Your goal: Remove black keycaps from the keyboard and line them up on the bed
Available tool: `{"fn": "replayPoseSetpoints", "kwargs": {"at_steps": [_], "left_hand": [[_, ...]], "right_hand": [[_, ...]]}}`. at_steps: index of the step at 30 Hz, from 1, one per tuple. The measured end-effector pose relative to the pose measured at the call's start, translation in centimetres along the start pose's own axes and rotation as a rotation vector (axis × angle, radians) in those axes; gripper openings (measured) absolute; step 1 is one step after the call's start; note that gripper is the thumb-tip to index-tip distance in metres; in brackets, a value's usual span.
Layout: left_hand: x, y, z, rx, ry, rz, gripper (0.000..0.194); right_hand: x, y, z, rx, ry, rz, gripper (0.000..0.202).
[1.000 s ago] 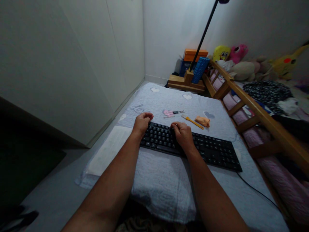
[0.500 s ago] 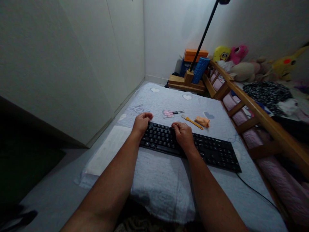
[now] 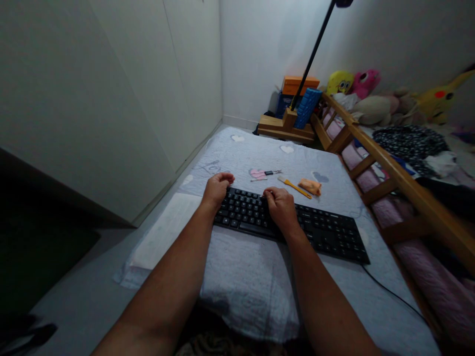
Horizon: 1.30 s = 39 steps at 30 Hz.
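Observation:
A black keyboard (image 3: pixel 330 235) lies slightly slanted on the pale blue quilted cover (image 3: pixel 245 267). My left hand (image 3: pixel 215 192) is at its far left corner, fingers curled and thumb against the edge. Over the middle keys, my right hand (image 3: pixel 282 205) is closed with thumb and forefinger pinched together; whatever is between them is too small to make out. Beyond the keyboard lie a small black-handled metal tool (image 3: pixel 270 172), a thin swab-like stick (image 3: pixel 259 180), a yellow-handled brush (image 3: pixel 297 189) and a crumpled orange cloth (image 3: pixel 310 187).
A white sheet (image 3: pixel 166 230) lies left of the keyboard. The cable (image 3: pixel 393 290) trails off to the right. A wooden bed rail (image 3: pixel 404 163) runs along the right side, with plush toys (image 3: pixel 339 83) behind it. A lamp stand (image 3: pixel 312 57) is at the back, a pale cabinet (image 3: pixel 148 99) at left.

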<state>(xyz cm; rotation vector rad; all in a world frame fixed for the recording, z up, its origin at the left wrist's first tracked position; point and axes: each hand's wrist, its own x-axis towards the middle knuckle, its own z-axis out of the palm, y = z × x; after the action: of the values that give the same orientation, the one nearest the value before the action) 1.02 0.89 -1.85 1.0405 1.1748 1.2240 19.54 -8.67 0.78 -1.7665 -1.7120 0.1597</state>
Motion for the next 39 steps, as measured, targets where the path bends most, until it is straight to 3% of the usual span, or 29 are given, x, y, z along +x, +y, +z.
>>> {"fn": "replayPoseSetpoints", "kwargs": {"at_steps": [39], "left_hand": [[-0.09, 0.24, -0.07, 0.028, -0.005, 0.006, 0.029]], "right_hand": [[0.09, 0.20, 0.20, -0.001, -0.001, -0.014, 0.023]]}}
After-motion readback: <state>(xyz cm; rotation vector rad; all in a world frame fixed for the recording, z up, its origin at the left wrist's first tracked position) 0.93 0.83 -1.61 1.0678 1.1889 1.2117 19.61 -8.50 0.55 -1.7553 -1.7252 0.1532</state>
